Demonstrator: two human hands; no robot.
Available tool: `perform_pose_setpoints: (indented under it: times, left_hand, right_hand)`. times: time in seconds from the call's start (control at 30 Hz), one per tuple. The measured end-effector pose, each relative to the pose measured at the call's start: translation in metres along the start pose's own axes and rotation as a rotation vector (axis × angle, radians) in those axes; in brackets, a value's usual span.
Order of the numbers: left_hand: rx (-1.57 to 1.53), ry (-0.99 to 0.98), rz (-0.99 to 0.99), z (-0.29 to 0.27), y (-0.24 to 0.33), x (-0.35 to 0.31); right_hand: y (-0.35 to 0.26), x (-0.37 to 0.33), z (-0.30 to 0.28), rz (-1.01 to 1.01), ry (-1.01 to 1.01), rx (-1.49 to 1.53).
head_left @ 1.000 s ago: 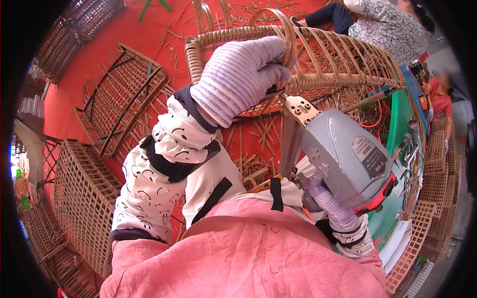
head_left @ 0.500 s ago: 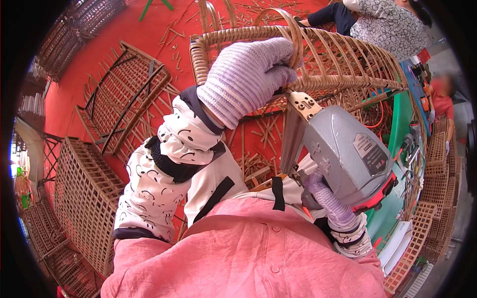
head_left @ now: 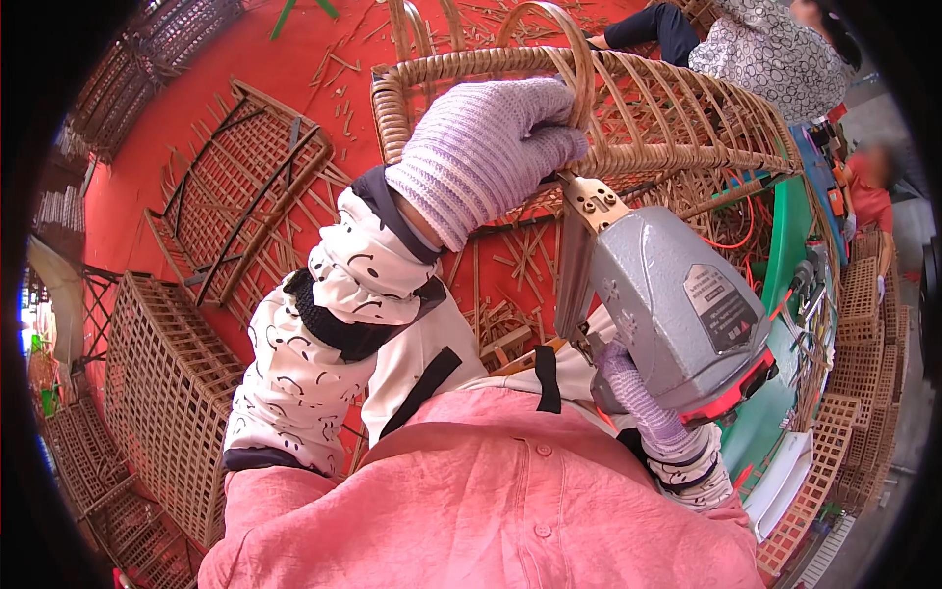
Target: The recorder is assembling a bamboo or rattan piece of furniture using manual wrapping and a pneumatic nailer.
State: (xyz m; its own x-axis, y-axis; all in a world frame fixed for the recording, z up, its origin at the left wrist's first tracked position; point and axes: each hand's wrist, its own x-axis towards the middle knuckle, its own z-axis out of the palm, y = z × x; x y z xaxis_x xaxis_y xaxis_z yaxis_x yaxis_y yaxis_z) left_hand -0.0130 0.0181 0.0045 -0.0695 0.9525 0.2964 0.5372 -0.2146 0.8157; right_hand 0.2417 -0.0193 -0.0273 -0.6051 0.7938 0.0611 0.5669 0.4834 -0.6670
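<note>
A rattan basket frame (head_left: 667,108) with open ribs and a wrapped rim lies on its side on a red floor (head_left: 196,128) strewn with cane offcuts, among flat lattice panels (head_left: 245,206) and a slatted crate (head_left: 162,393). The worker, in a pink top, leans over the frame. The left hand (head_left: 486,147), in a lilac knitted glove, is closed around a curved cane hoop (head_left: 574,59) at the frame's rim, pinning it in place. The right hand (head_left: 638,393), gloved likewise, is wrapped around the grip of a grey pneumatic nail gun (head_left: 672,304), whose brass-coloured nose (head_left: 589,196) sits just under the left hand, at or very near the hoop; whether a finger rests on the trigger cannot be told. A second person in a patterned shirt (head_left: 765,49) sits beyond the frame. The step in hand appears to be fixing the hoop to the rim; the next move would call for a steady hold and the nose kept square on the joint, clear of the gloved fingers.
</note>
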Motion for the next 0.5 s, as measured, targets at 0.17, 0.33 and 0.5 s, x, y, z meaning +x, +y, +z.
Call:
perform_pose_setpoints:
  times: [0.17,0.33,0.5]
  left_hand:
    - [-0.036,-0.015,-0.063,0.001,0.001,-0.002]
    - [-0.033,-0.008,0.005,0.002,-0.003,-0.003]
    - [0.024,-0.005,0.053,0.000,0.000,-0.004]
  right_hand:
    - [-0.037,0.030,-0.009,-0.045,0.108,0.095]
    - [-0.038,0.035,-0.011,-0.053,0.135,0.104]
    - [0.039,-0.023,0.019,0.083,0.030,-0.216]
